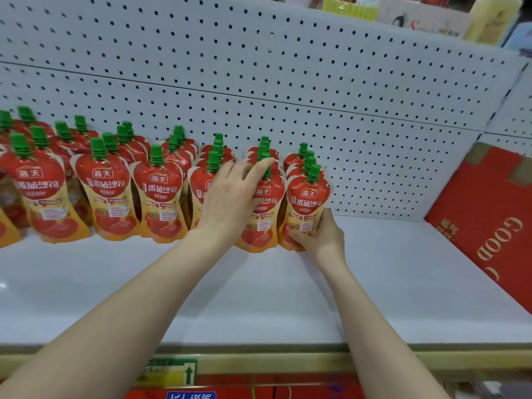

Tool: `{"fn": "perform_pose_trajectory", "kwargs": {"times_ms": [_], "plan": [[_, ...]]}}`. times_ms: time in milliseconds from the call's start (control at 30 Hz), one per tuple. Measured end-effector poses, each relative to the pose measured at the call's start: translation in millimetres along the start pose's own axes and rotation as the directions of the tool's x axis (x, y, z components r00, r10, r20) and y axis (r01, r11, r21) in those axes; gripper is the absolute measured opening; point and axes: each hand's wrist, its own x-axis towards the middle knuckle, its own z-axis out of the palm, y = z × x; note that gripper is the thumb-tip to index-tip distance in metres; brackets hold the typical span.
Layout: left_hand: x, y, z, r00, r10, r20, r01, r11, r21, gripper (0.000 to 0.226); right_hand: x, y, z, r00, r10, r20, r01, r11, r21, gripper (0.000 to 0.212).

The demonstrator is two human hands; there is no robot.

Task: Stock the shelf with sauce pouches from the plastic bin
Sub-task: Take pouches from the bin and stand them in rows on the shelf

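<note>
- The right hand (322, 237) grasps the end pouch (308, 203) low down, with the thumb on its front and the fingers curled behind it.
- This pouch stands on the shelf (259, 298), heading the last row, at 3 o'clock from the left hand (233, 194).
- The left hand lies with released, straight fingers across the neighbouring pouch (263, 214), its fingertips touching that pouch's green cap.
- The pouch rows (109, 180) run off toward 9 o'clock against the pegboard (288, 82). The plastic bin is not in view.
- Risk: the pouches look soft and closely packed. A sideways shove from the left hand could topple a front pouch forward.
- Risk: nothing props the end row at 3 o'clock, so on release it may lean toward the red carton (489, 214).
- Writing: each pouch reads 海天 above 番茄沙司, and the carton shows "GOOD". The smaller print is illegible.
</note>
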Motion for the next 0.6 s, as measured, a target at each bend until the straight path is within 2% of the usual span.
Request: {"fn": "perform_pose_trajectory", "kwargs": {"times_ms": [400,500,533,600], "plan": [[-1,-2,1,1.000,-0.007,-0.010,0.007,1.000,-0.026,0.078,7,-6,4,1.000,0.023,0.008,-0.022,0.998,-0.058,0.057],[-2,-3,0,1.000,0.011,-0.012,-0.011,0.999,-0.036,0.079,4,-7,-2,1.000,0.019,0.025,-0.018,1.000,-0.020,0.066],[-3,-6,-1,1.000,0.019,-0.015,-0.020,0.999,-0.039,0.080,2,-9,-5,1.000,-0.002,-0.025,0.002,1.000,0.003,0.070],[-6,-13,-5,0.999,0.029,-0.035,-0.030,0.999,-0.038,0.079,-4,-21,-12,0.968,-0.089,-0.236,0.097,0.995,0.020,0.066]]}}
